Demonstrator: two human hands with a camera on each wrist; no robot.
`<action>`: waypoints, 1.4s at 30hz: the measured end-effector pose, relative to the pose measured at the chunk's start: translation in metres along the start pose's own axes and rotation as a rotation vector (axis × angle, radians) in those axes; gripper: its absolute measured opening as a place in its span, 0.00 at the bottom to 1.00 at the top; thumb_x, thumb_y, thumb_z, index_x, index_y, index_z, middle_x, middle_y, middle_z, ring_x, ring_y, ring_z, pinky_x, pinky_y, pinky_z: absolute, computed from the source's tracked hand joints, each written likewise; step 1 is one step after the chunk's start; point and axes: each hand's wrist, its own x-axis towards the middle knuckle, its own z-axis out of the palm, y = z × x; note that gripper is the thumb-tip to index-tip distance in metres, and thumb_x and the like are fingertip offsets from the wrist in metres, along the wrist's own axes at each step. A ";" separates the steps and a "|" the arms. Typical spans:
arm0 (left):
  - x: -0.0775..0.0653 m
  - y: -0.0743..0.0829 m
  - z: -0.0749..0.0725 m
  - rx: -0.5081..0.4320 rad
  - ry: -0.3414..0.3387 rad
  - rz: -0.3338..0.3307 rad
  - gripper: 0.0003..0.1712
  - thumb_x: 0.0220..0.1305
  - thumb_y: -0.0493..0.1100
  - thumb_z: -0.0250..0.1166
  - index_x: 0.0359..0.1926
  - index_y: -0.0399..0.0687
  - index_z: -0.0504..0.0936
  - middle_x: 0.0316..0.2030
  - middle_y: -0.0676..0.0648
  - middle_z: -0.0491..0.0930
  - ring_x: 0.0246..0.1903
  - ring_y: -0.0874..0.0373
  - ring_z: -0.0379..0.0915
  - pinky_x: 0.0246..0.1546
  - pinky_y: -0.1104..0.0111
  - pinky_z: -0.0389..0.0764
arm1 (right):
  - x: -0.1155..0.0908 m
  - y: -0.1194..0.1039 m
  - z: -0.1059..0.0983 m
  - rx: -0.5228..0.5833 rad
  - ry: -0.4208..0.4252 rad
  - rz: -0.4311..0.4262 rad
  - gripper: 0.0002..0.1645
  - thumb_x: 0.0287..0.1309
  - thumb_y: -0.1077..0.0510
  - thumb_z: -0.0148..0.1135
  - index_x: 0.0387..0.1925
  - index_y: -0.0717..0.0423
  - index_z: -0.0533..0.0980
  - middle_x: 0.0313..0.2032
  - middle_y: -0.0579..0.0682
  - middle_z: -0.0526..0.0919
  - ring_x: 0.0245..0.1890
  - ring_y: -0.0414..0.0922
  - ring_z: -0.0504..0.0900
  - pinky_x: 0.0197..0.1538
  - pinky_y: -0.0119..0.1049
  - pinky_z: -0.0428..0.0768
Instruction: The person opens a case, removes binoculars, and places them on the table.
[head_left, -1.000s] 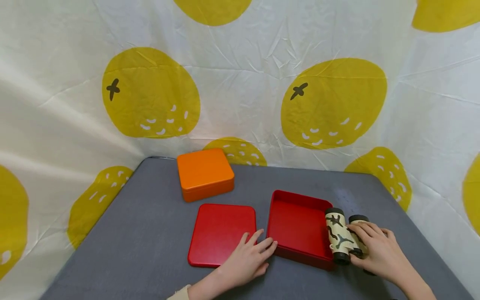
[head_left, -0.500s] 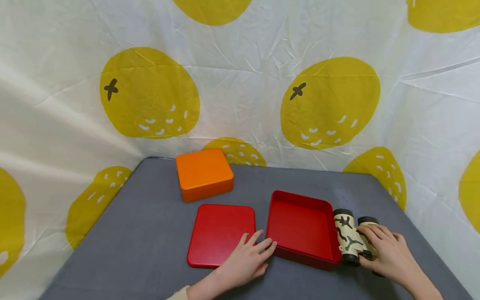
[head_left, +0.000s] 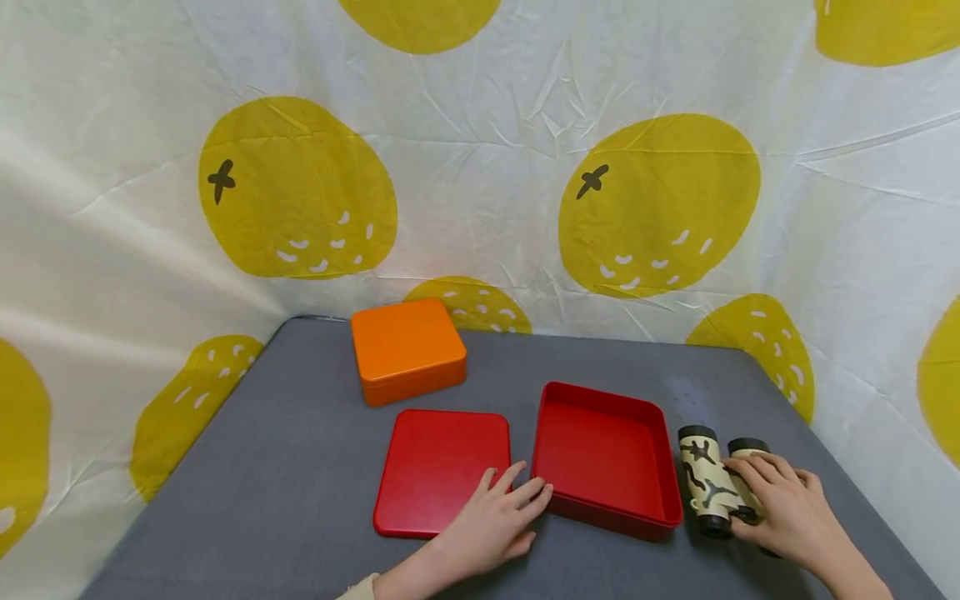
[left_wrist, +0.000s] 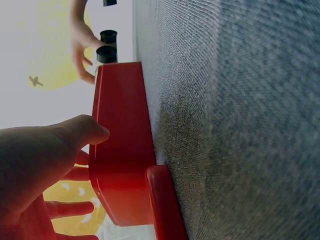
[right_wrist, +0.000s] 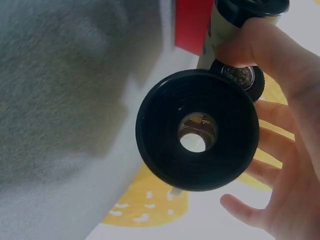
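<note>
My right hand (head_left: 791, 508) grips a pair of camouflage-patterned binoculars (head_left: 699, 475) from above, to the right of the red box. In the right wrist view, one black eyepiece (right_wrist: 155, 130) faces the camera and the thumb lies by the small compass (right_wrist: 240, 76). A gap shows below the binoculars in the left wrist view, so they seem held above the table. My left hand (head_left: 491, 517) has its fingers spread, fingertips at the near left corner of the lidless red box (head_left: 600, 454). Its other fingers reach over the right edge of the red lid (head_left: 431, 467).
A closed orange box (head_left: 408, 342) stands at the back left of the grey table (head_left: 285, 467). A white curtain (head_left: 480, 208) with yellow fruit prints hangs behind the table and along its sides.
The right hand has carried the binoculars rightward, from against the red box's right edge to a small gap beside it. The left hand, lid and boxes hold their places.
</note>
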 end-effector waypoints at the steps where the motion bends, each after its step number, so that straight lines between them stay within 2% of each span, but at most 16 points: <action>1: 0.000 0.000 0.000 0.000 -0.001 0.000 0.33 0.54 0.56 0.60 0.61 0.55 0.65 0.54 0.55 0.69 0.57 0.52 0.62 0.47 0.56 0.73 | 0.000 0.001 0.001 -0.004 0.000 -0.002 0.42 0.16 0.46 0.75 0.43 0.55 0.74 0.43 0.56 0.77 0.45 0.52 0.66 0.35 0.56 0.64; 14: -0.001 0.000 -0.001 0.005 -0.022 -0.008 0.35 0.54 0.57 0.60 0.62 0.56 0.64 0.55 0.55 0.68 0.58 0.52 0.61 0.48 0.56 0.72 | -0.006 0.013 0.015 -0.016 -0.027 -0.027 0.40 0.16 0.47 0.75 0.42 0.54 0.75 0.41 0.53 0.78 0.44 0.49 0.67 0.33 0.56 0.66; 32: -0.001 0.001 0.000 0.020 0.006 0.000 0.35 0.52 0.58 0.61 0.61 0.55 0.65 0.54 0.55 0.68 0.56 0.53 0.62 0.46 0.58 0.72 | -0.001 0.017 0.023 0.009 -0.192 0.023 0.41 0.23 0.48 0.74 0.47 0.57 0.73 0.46 0.59 0.76 0.47 0.55 0.67 0.34 0.59 0.67; 42: 0.000 0.001 -0.001 0.021 0.012 -0.004 0.35 0.53 0.57 0.61 0.61 0.55 0.65 0.53 0.56 0.68 0.56 0.53 0.62 0.46 0.58 0.72 | -0.003 0.017 0.024 0.013 -0.172 0.033 0.41 0.22 0.50 0.74 0.47 0.57 0.72 0.46 0.58 0.76 0.46 0.53 0.67 0.32 0.55 0.67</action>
